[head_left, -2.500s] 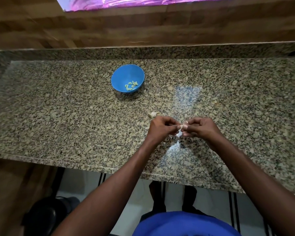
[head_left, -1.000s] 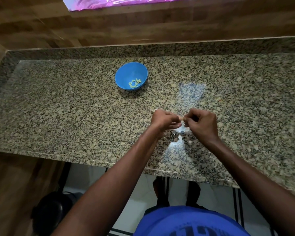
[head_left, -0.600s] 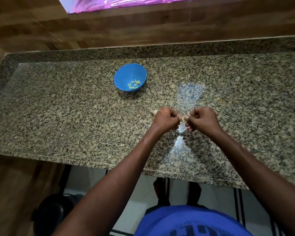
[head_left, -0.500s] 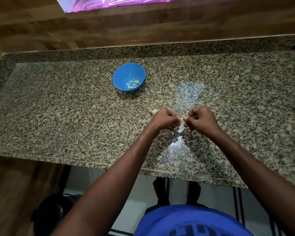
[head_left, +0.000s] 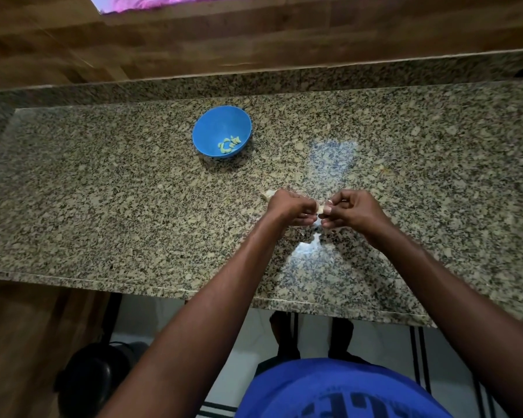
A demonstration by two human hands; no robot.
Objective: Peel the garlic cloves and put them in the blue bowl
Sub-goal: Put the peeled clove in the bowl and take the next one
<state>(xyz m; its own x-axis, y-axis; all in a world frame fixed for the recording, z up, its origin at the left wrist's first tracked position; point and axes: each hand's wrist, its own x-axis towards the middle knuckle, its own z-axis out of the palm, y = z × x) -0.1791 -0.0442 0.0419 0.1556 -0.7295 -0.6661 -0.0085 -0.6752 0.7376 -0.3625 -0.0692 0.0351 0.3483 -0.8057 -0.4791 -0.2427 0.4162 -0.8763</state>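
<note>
Garlic clove (head_left: 320, 209) mostly hidden, both hands pinching

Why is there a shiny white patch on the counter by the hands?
Head view: that is glare, light bouncing off the polished counter, brightest just below the left hand and right hand; the wide lens also bends the counter's edges.

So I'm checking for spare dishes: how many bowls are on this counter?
1: the blue bowl, on the granite counter beyond and left of the hands, with peeled garlic pieces inside. No others visible.
</note>
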